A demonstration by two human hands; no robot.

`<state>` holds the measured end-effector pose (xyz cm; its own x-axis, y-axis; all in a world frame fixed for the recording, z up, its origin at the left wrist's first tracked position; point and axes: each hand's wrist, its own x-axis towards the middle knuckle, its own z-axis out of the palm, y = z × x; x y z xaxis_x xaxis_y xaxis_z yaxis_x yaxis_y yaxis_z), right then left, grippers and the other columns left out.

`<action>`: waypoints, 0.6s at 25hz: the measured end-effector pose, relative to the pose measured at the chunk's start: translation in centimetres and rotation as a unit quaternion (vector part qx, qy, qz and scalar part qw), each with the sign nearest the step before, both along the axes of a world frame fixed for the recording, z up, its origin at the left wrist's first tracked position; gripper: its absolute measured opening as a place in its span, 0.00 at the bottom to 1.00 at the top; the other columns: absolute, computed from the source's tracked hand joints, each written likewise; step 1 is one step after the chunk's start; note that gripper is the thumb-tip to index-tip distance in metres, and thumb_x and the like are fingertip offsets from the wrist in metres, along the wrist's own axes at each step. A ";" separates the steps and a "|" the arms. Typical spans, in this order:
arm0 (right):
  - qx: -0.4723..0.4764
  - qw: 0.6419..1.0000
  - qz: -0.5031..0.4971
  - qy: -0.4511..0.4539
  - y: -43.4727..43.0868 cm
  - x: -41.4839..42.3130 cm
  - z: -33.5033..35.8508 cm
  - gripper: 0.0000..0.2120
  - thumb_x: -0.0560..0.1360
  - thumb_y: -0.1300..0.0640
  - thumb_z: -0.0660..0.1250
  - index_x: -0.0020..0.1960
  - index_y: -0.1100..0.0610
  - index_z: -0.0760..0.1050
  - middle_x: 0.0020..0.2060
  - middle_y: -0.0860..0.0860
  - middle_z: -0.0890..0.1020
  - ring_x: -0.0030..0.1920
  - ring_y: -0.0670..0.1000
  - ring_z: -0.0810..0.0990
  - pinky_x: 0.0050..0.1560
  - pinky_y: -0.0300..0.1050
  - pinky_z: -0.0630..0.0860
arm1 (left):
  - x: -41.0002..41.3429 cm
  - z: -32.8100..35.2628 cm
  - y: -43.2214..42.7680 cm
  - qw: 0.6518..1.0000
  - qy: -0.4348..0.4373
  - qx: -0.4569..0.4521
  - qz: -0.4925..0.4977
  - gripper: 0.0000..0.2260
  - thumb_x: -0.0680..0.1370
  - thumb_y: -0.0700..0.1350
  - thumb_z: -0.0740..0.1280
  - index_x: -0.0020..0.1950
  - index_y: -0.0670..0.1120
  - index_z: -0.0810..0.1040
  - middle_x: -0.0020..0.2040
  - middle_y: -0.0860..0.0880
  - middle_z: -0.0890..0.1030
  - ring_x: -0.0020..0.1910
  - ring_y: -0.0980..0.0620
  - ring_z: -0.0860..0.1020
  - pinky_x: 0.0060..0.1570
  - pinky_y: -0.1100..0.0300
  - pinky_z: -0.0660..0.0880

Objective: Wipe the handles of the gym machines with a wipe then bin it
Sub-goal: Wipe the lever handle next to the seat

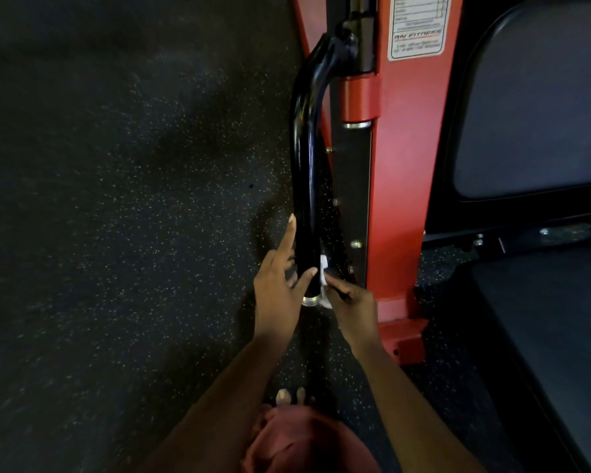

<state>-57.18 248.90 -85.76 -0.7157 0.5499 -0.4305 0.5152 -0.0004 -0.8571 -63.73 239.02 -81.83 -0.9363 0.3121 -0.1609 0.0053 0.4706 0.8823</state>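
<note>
A dark speckled rubber floor (116,233) fills the left of the view, and a red machine frame (396,199) rises on the right with a black curved handle (307,165) in front of it. The left hand (277,291) lies released against the handle's lower end, fingers straight, forefinger along the left side and thumb across the front. The right hand (352,302) pinches the white wipe (324,271), which is pressed to the handle's right side just above the chrome cap (310,299). Only a little of the wipe shows, so it seems bunched small; the likely fault is a stroke that cleans a narrow stripe and misses the back and left of the tube. A light pinch could also let the wipe slip out and drop to the floor. The long upper stretch and the bend near the pivot probably still need wiping. The gap between handle and frame is tight, and the bolts (356,244) along the frame's edge could snag the wipe or graze the knuckles. A dark pad (533,114) sits at the right, a label (417,25) at the top of the frame, and bare toes (290,396) show below. No bin is in sight.
</note>
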 end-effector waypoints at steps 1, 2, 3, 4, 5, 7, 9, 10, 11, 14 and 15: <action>0.013 1.000 0.006 0.018 0.4 -0.7 0.4 0.15 0.74 0.67 0.64 0.59 0.59 0.77 0.55 0.49 0.80 0.56 0.44 0.78 0.60 0.41 0.74 | 0.2 0.0 -0.1 1.000 -0.002 0.003 0.003 0.39 0.74 0.37 0.70 0.69 0.65 0.48 0.57 0.50 0.75 0.52 0.61 0.75 0.51 0.77 0.70; 0.024 0.999 0.009 0.037 0.8 -1.3 0.7 0.15 0.74 0.67 0.64 0.60 0.58 0.77 0.54 0.46 0.80 0.56 0.42 0.78 0.58 0.37 0.74 | 0.3 0.0 -0.1 1.000 -0.001 0.005 0.006 0.40 0.73 0.36 0.70 0.68 0.66 0.49 0.56 0.51 0.74 0.51 0.62 0.75 0.51 0.78 0.70; 0.030 0.998 0.010 0.047 0.8 -1.7 0.9 0.15 0.74 0.67 0.64 0.60 0.57 0.77 0.53 0.44 0.79 0.55 0.40 0.78 0.55 0.32 0.74 | 0.3 -0.2 0.0 1.000 -0.001 0.004 0.007 0.40 0.73 0.36 0.70 0.68 0.66 0.49 0.56 0.53 0.73 0.50 0.63 0.75 0.51 0.79 0.70; 0.033 0.999 0.005 0.042 0.6 -1.8 0.9 0.15 0.74 0.67 0.64 0.60 0.57 0.77 0.52 0.43 0.79 0.54 0.38 0.78 0.53 0.28 0.73 | 0.3 -0.3 0.1 1.000 -0.004 0.000 0.009 0.40 0.73 0.36 0.70 0.68 0.67 0.49 0.55 0.54 0.72 0.50 0.63 0.75 0.51 0.78 0.70; 0.036 0.999 -0.001 0.028 0.2 -1.3 0.8 0.15 0.75 0.66 0.64 0.60 0.57 0.77 0.51 0.43 0.79 0.53 0.38 0.77 0.51 0.26 0.72 | 0.4 -0.3 0.2 1.000 -0.009 -0.004 0.010 0.40 0.73 0.36 0.69 0.68 0.67 0.49 0.55 0.54 0.72 0.51 0.62 0.74 0.52 0.76 0.70; 0.047 0.999 -0.004 -0.016 -0.7 -0.1 0.6 0.14 0.75 0.66 0.65 0.59 0.59 0.77 0.54 0.47 0.80 0.53 0.40 0.78 0.52 0.27 0.73 | 0.6 0.0 0.1 1.000 -0.021 -0.006 0.009 0.40 0.74 0.35 0.69 0.69 0.65 0.49 0.55 0.52 0.73 0.52 0.61 0.74 0.55 0.71 0.72; 0.063 0.996 -0.001 -0.061 -0.6 0.6 0.8 0.13 0.74 0.65 0.65 0.58 0.59 0.78 0.54 0.51 0.82 0.52 0.44 0.80 0.54 0.36 0.76 | 0.7 1.1 -0.4 0.999 -0.046 -0.005 -0.015 0.38 0.74 0.35 0.68 0.70 0.64 0.50 0.60 0.49 0.74 0.56 0.62 0.73 0.61 0.64 0.71; 0.071 0.995 -0.002 -0.076 -0.4 0.6 1.3 0.13 0.74 0.66 0.65 0.57 0.59 0.79 0.54 0.52 0.82 0.50 0.46 0.81 0.53 0.40 0.77 | 0.6 1.9 -0.7 0.998 -0.060 -0.013 -0.030 0.37 0.75 0.36 0.67 0.71 0.63 0.51 0.63 0.48 0.73 0.60 0.61 0.72 0.64 0.61 0.70; 0.081 0.993 -0.007 -0.090 -0.2 0.7 2.0 0.13 0.74 0.66 0.65 0.57 0.59 0.79 0.53 0.52 0.82 0.49 0.47 0.82 0.51 0.41 0.78 | 0.6 2.8 -1.2 0.996 -0.074 -0.026 -0.039 0.34 0.76 0.37 0.67 0.72 0.62 0.53 0.67 0.48 0.71 0.63 0.59 0.70 0.66 0.57 0.69; 0.106 0.988 -0.004 -0.112 -0.5 0.7 7.0 0.14 0.74 0.66 0.64 0.57 0.59 0.78 0.54 0.54 0.82 0.46 0.47 0.82 0.49 0.36 0.78 | 0.8 8.0 -2.8 0.990 -0.095 -0.094 -0.053 0.26 0.78 0.43 0.65 0.74 0.52 0.61 0.70 0.47 0.68 0.68 0.53 0.67 0.69 0.55 0.65; 0.115 0.987 0.012 -0.112 -0.9 0.9 9.2 0.14 0.74 0.67 0.64 0.58 0.59 0.78 0.54 0.54 0.82 0.41 0.43 0.80 0.44 0.30 0.76 | 1.0 10.3 -3.3 0.987 -0.094 -0.112 -0.064 0.23 0.78 0.44 0.64 0.73 0.49 0.64 0.70 0.46 0.69 0.69 0.52 0.67 0.69 0.59 0.64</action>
<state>-56.28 247.95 -76.60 -0.6311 0.6356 -0.4446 0.6888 0.1958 -0.6980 -62.70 235.71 -71.57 -0.8388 0.3627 -0.4061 -0.0765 0.6600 0.7474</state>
